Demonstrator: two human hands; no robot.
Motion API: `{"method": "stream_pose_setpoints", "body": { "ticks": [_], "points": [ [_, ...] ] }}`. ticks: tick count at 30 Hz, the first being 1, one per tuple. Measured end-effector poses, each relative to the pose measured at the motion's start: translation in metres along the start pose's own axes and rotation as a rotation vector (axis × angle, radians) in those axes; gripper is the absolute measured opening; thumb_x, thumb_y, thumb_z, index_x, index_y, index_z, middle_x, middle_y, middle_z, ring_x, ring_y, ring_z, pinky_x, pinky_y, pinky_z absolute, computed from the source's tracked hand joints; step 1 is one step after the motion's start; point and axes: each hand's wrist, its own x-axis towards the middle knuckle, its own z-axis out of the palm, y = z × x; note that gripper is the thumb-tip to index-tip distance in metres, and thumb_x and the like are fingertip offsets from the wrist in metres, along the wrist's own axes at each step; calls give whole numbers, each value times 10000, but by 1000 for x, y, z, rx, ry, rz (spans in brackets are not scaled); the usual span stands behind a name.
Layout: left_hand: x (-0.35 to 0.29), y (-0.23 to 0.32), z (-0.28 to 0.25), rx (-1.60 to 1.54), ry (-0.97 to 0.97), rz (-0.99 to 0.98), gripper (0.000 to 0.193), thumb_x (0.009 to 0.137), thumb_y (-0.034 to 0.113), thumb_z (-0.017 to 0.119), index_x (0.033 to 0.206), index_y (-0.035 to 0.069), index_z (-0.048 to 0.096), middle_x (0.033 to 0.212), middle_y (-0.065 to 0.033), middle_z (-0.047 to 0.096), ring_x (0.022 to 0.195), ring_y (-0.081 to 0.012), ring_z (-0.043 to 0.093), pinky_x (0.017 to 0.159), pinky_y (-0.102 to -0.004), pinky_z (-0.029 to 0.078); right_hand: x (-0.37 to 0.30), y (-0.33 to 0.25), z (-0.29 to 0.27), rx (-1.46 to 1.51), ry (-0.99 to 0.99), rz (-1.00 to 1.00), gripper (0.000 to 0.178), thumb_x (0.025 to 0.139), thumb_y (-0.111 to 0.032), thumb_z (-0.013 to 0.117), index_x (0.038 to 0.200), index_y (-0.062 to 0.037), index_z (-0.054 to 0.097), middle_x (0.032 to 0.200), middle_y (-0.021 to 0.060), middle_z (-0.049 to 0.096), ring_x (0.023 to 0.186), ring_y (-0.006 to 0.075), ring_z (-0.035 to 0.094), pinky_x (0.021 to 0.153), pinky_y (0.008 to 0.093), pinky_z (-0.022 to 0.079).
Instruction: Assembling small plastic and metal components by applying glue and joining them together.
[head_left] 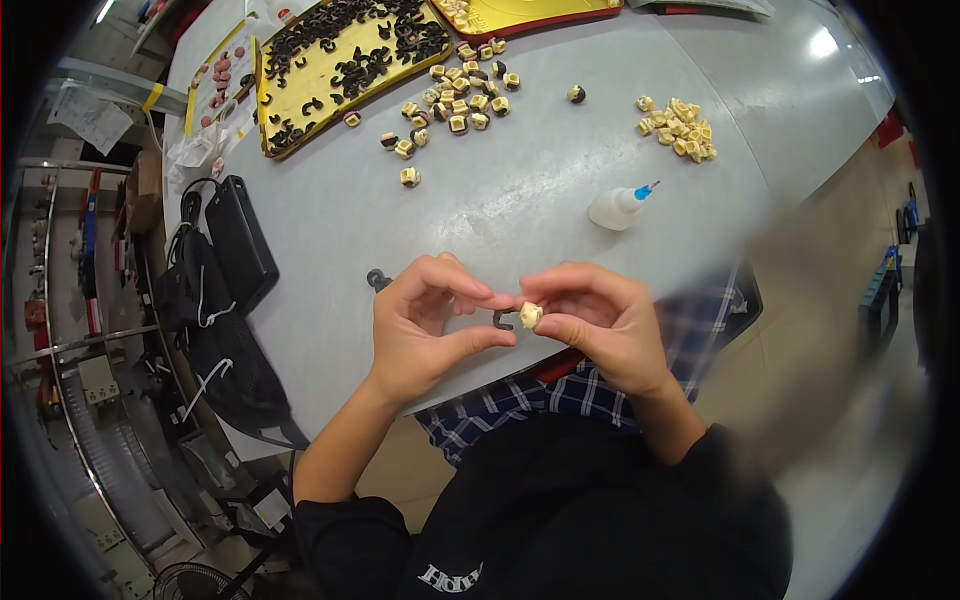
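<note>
Between the fingertips of my left hand (pixel 430 310) is a small dark C-shaped piece (pixel 503 320). My right hand (pixel 603 325) pinches a small cream-coloured block (pixel 531 316) right beside it. The two pieces are very close; whether they touch I cannot tell. Both hands are held over the near edge of the grey table (pixel 480 220). Beyond my right hand, a white squeeze bottle (pixel 616 208) with a blue needle tip lies on its side. Near my left hand is a small dark object (pixel 378 280).
At the far left, a yellow tray (pixel 285 95) carries many dark C-shaped pieces. Several cream-and-dark blocks (pixel 458 105) lie beside it, and a pile of plain cream blocks (pixel 680 130) sits farther right. A black power adapter (pixel 242 243) and a black bag (pixel 235 370) occupy the left edge.
</note>
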Motion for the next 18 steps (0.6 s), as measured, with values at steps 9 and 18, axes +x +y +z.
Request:
{"method": "stream_pose_setpoints", "body": {
  "ticks": [9, 18],
  "points": [
    [-2, 0, 4, 66, 20, 31, 358, 598, -20, 806, 882, 86, 614, 830, -17, 648, 748, -109, 489, 696, -246, 390, 6, -11, -1, 120, -7, 292, 496, 782, 46, 641, 1230, 49, 428, 980, 142, 627, 919, 162, 613, 824, 257, 494],
    [0, 2, 0, 380, -81, 244, 362, 566, 64, 830, 884, 91, 659, 840, 5, 661, 725, -132, 493, 668, -244, 394, 10, -17, -2, 183, -85, 413, 533, 759, 53, 662, 1226, 42, 406, 957, 143, 630, 902, 175, 619, 807, 271, 505]
  ]
}}
